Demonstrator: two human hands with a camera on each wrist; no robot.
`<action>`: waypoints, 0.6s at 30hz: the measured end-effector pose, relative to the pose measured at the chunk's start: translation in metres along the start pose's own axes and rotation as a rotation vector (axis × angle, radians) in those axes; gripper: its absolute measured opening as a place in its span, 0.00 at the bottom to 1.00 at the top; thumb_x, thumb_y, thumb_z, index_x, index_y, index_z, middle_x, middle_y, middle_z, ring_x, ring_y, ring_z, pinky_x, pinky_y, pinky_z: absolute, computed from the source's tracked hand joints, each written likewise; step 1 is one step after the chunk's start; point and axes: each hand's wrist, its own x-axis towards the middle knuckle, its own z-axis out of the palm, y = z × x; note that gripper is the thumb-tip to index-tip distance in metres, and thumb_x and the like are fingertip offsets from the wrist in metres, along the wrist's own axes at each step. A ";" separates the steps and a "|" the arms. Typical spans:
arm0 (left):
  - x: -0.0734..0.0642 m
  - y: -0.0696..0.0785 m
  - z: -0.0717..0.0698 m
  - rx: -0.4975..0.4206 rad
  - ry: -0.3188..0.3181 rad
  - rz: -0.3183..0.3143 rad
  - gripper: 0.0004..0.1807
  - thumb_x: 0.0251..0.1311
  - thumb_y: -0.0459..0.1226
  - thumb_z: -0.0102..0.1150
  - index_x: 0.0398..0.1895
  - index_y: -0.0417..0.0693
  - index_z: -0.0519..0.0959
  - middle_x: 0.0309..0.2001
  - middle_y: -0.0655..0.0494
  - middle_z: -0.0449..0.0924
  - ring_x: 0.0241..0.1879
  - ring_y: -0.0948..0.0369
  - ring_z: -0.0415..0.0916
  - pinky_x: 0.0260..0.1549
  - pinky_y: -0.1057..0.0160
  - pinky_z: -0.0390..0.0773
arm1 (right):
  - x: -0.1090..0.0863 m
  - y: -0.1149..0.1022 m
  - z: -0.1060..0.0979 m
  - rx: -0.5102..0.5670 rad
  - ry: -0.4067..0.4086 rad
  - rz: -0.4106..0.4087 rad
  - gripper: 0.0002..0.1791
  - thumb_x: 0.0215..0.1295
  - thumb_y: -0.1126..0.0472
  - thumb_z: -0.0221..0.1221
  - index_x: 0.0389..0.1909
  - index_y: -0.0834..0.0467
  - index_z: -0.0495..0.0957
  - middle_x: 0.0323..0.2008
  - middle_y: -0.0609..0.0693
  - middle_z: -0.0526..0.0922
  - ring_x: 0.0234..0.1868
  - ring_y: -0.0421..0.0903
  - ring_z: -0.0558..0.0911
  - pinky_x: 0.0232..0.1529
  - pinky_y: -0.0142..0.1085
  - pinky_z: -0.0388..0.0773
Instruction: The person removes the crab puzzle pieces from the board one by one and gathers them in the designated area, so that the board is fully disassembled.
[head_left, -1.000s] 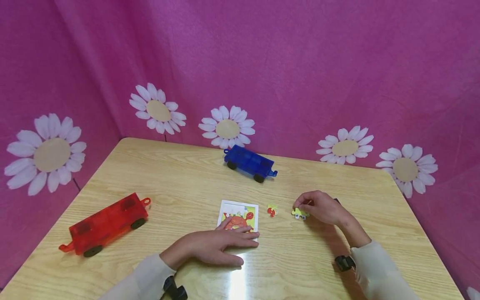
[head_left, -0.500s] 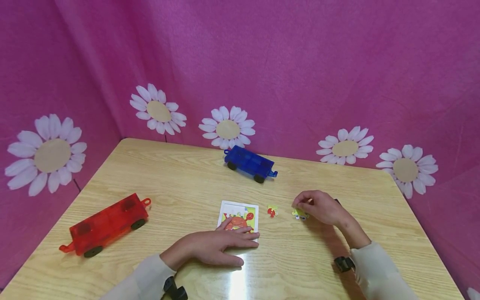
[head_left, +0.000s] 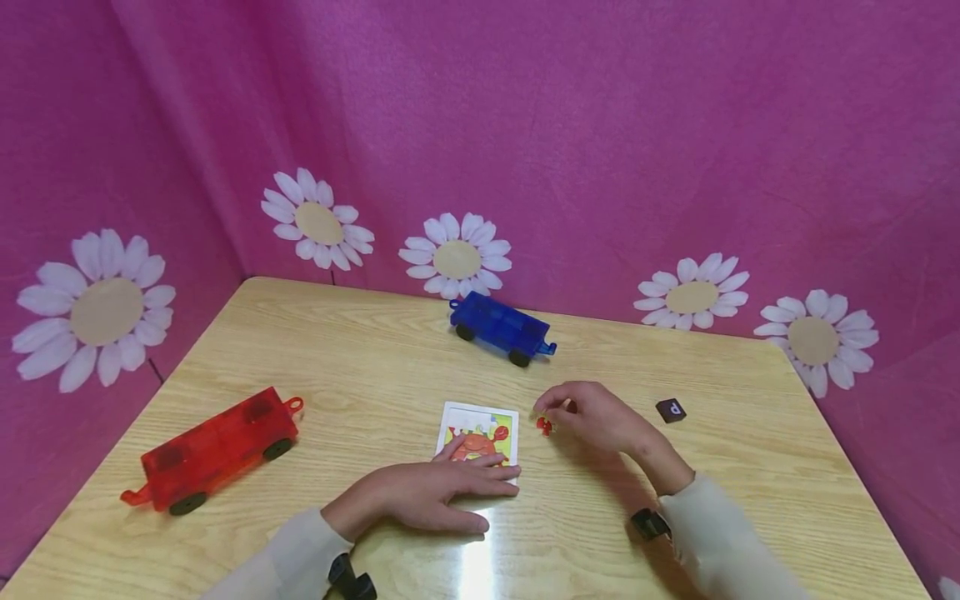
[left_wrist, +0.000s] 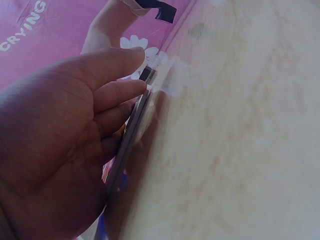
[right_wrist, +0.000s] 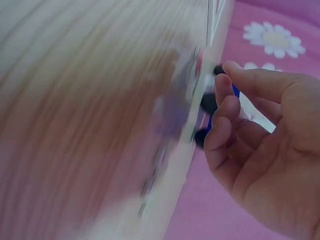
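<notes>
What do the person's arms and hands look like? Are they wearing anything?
The left hand and right hand wear no gloves. The left sleeve and right sleeve are pale beige, with no pattern showing. Each arm also wears something small, chunky and black: the left gadget and right gadget.

free lane between red wagon (head_left: 213,450) and blue wagon (head_left: 498,323), left hand (head_left: 431,493) blocking part of puzzle board (head_left: 468,422)
</notes>
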 end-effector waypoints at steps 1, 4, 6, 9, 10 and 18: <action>0.000 0.000 0.000 0.001 0.000 0.000 0.31 0.77 0.51 0.52 0.79 0.55 0.66 0.80 0.65 0.54 0.79 0.62 0.43 0.72 0.36 0.28 | 0.002 -0.002 0.003 0.003 -0.012 -0.011 0.10 0.73 0.69 0.60 0.47 0.58 0.87 0.41 0.47 0.86 0.37 0.44 0.78 0.39 0.37 0.79; 0.000 0.001 0.000 0.007 0.005 0.006 0.31 0.77 0.51 0.52 0.78 0.54 0.67 0.80 0.64 0.55 0.79 0.62 0.44 0.72 0.36 0.28 | 0.009 -0.009 0.010 -0.016 -0.038 -0.060 0.11 0.73 0.70 0.59 0.48 0.56 0.88 0.42 0.46 0.86 0.38 0.43 0.78 0.41 0.37 0.79; 0.000 0.001 0.001 0.014 0.010 0.010 0.31 0.76 0.50 0.53 0.78 0.54 0.67 0.80 0.64 0.55 0.79 0.62 0.44 0.72 0.36 0.28 | 0.013 -0.013 0.015 -0.030 -0.054 -0.103 0.13 0.73 0.71 0.58 0.48 0.56 0.88 0.43 0.46 0.86 0.39 0.43 0.77 0.42 0.39 0.79; -0.001 0.001 0.001 0.012 0.015 0.014 0.30 0.76 0.49 0.53 0.78 0.53 0.67 0.79 0.63 0.56 0.79 0.62 0.45 0.72 0.36 0.28 | 0.018 -0.018 0.022 -0.052 -0.065 -0.162 0.15 0.71 0.72 0.57 0.48 0.56 0.88 0.44 0.46 0.86 0.41 0.41 0.77 0.46 0.39 0.77; -0.001 0.001 0.001 0.015 0.016 0.016 0.30 0.76 0.49 0.53 0.78 0.53 0.67 0.79 0.63 0.56 0.79 0.62 0.45 0.72 0.35 0.28 | 0.019 -0.019 0.024 -0.053 -0.069 -0.173 0.15 0.71 0.72 0.57 0.49 0.56 0.88 0.44 0.46 0.86 0.41 0.41 0.77 0.46 0.39 0.78; 0.000 0.001 0.001 0.014 0.016 0.014 0.31 0.76 0.50 0.53 0.78 0.54 0.67 0.79 0.64 0.56 0.79 0.62 0.44 0.72 0.34 0.28 | 0.027 -0.027 0.031 -0.079 -0.109 -0.180 0.14 0.71 0.72 0.57 0.48 0.57 0.89 0.41 0.46 0.84 0.40 0.41 0.77 0.46 0.39 0.78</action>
